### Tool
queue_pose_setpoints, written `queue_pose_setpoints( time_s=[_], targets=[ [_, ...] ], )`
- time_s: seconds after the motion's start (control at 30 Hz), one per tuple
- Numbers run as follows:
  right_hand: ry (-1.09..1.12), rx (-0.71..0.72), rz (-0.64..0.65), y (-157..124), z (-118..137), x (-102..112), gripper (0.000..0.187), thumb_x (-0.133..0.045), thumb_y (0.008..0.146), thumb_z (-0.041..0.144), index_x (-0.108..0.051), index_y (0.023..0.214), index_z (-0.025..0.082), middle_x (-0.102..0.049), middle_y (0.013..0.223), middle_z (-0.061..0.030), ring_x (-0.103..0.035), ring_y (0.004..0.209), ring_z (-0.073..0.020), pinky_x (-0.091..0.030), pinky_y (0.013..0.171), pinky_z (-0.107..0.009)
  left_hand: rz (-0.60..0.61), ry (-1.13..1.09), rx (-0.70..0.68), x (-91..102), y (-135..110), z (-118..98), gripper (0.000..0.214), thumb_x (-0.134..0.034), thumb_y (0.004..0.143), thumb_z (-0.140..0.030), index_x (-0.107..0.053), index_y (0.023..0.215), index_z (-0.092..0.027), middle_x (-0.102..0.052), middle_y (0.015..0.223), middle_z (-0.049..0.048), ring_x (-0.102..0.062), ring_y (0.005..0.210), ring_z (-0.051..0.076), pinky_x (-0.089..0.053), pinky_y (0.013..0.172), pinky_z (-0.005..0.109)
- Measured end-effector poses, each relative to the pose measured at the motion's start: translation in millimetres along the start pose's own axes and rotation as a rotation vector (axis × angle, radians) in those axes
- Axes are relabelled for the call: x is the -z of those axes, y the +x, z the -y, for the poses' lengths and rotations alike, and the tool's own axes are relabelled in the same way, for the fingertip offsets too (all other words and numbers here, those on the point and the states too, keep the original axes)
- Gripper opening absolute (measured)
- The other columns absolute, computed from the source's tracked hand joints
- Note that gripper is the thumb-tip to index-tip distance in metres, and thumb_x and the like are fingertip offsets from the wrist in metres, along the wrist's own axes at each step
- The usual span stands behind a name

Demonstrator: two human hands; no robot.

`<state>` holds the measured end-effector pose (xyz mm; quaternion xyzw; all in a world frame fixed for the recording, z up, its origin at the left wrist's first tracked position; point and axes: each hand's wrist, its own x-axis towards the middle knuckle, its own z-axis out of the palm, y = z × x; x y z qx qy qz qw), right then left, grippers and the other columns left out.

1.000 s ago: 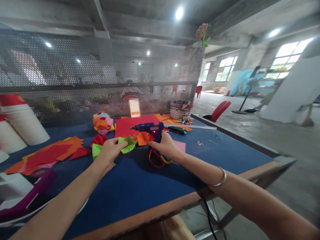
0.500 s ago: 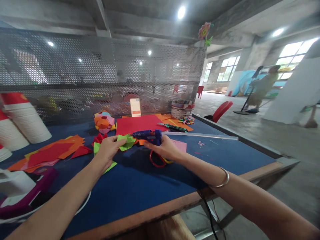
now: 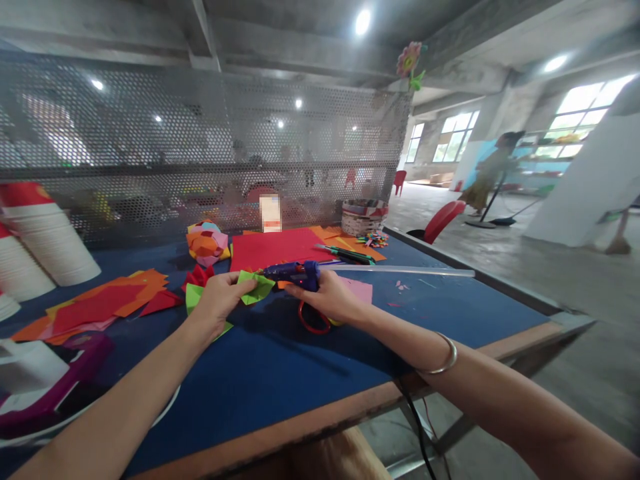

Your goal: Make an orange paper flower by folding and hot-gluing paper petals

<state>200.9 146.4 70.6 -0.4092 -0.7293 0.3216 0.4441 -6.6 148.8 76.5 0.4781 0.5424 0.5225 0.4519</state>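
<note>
In the head view, my left hand [image 3: 223,297] pinches a folded piece of green paper [image 3: 256,288] above the blue tabletop. My right hand [image 3: 333,293] is wrapped round the handle of a blue glue gun [image 3: 293,272], whose nozzle points left and meets the top edge of the green paper. A long clear glue stick [image 3: 400,270] sticks out of the gun's back end. Beneath my right hand lie red-handled scissors [image 3: 313,319], partly hidden. More green paper [image 3: 194,300] and a red folded paper piece [image 3: 199,275] lie by my left hand.
Stacked paper cups [image 3: 60,233] and orange and red sheets [image 3: 100,303] are on the left. Behind lie a paper ball [image 3: 207,243], red paper [image 3: 275,245], a cutter knife [image 3: 350,255] and a basket [image 3: 364,217]. A perforated metal panel [image 3: 300,147] closes the back. A person [image 3: 493,170] stands far right.
The glue gun and green paper stay together at nearly the same spot, the paper turned slightly more toward me. In the background the person has moved left.
</note>
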Motion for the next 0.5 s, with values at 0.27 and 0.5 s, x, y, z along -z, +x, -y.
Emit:
queue_pose_setpoints(
  time_s=[0.27,0.5],
  targets=[
    [-0.127,0.034,0.031,0.9,-5.8,-0.6,0.027,-0.065,0.083,0.039,-0.074,0.101,0.02,-0.073,0.084,-0.0019,-0.065,0.08,-0.0206,-0.051,0.074,-0.034,0.002,0.016,-0.009,-1.4,-0.1,0.2,0.032,-0.082,0.047,-0.031,-0.074,0.073,-0.014,-0.073,0.063,0.0048,-0.065,0.052,0.017,-0.052,0.05,0.026],
    [-0.139,0.046,0.032,1.3,-7.5,0.8,0.028,-0.065,0.084,0.038,-0.074,0.101,0.018,-0.074,0.088,-0.0043,-0.066,0.081,-0.022,-0.05,0.074,-0.034,0.015,-0.017,0.021,-2.0,-5.0,-2.6,0.03,-0.08,0.049,-0.029,-0.074,0.073,-0.013,-0.071,0.06,0.0027,-0.063,0.049,0.015,-0.051,0.048,0.025]
  ],
)
